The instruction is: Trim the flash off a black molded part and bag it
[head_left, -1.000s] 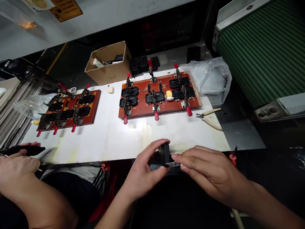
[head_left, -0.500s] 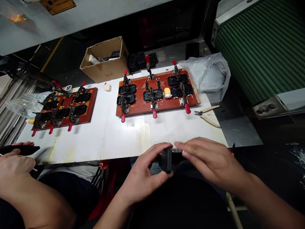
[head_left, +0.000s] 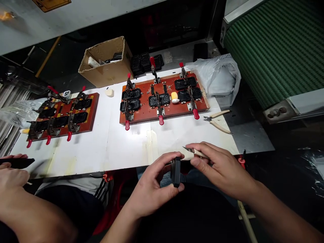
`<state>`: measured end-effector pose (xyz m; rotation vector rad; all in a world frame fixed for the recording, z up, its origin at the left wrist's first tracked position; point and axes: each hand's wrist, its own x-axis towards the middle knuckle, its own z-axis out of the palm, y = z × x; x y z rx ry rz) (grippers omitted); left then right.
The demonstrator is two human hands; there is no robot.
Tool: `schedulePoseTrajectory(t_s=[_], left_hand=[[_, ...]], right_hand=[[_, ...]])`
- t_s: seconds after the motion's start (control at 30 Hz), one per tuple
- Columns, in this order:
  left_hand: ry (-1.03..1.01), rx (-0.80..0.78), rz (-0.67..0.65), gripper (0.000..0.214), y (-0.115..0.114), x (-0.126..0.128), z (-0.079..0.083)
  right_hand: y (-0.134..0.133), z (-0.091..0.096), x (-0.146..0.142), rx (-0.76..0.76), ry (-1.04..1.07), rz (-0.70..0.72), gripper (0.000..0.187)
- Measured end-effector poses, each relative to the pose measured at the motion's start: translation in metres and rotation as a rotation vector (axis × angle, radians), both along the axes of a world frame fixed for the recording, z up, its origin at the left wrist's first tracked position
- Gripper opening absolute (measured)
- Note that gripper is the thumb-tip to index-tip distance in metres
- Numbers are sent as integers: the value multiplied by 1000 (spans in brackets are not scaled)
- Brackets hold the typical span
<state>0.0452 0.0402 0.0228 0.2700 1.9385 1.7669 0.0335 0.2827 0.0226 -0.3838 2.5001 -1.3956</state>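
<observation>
My left hand [head_left: 153, 185] grips a black plastic part [head_left: 176, 171] by its ends, thumb below and fingers above, its narrow edge facing me. Just right of it, my right hand [head_left: 222, 165] is closed around a craft knife [head_left: 198, 153] with a pale handle. The pointed blade aims left, above the part and apart from it. Both hands are at the near edge of the white-covered table [head_left: 131, 145]. Beyond them lies a red-brown fixture board [head_left: 146, 113] with several black parts under red-handled toggle clamps.
Pale-handled nippers [head_left: 219, 127] lie right of the board, below a plastic bag [head_left: 222, 79]. A cardboard box [head_left: 106, 72] and stacked black parts [head_left: 145, 61] stand behind. At left are a second fixture board [head_left: 93, 111] and a co-worker's hands [head_left: 12, 177]. A green conveyor belt [head_left: 275, 50] rises at right.
My right hand has turned, so the knife and its blade now show plainly. The black part stays in my left hand. The whole view has shifted slightly, with the table things moving left.
</observation>
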Motion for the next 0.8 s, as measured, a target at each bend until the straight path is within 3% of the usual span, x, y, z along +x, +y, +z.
schedulePoseTrajectory(t_s=[0.1, 0.17, 0.27, 0.33, 0.4, 0.5, 0.63, 0.7, 0.8], left_hand=[[117, -82, -22, 64, 2, 0, -1], [179, -163, -40, 65, 1, 0, -2], [160, -296, -15, 66, -4, -3, -8], [119, -406, 90, 74, -7, -7, -19], [129, -518, 206, 78, -8, -14, -33], [225, -646, 278, 71, -8, -25, -51], [376, -750, 293, 69, -13, -33, -59], [462, -800, 253, 74, -21, -34, -59], [537, -831, 72, 89, -35, -34, -64]], right_hand=[[-12, 5, -2, -74, -66, 72, 19], [-15, -4, -8, -49, -41, 52, 15], [-4, -37, -23, 212, 114, -88, 21], [10, -60, -31, 416, 243, -126, 32], [22, -71, -39, 529, 351, -109, 38], [20, -53, -55, 525, 458, -82, 34], [-26, -5, -119, 679, 453, -30, 32], [-51, 9, -165, 763, 428, -56, 33], [-70, 16, -217, 801, 378, -59, 23]])
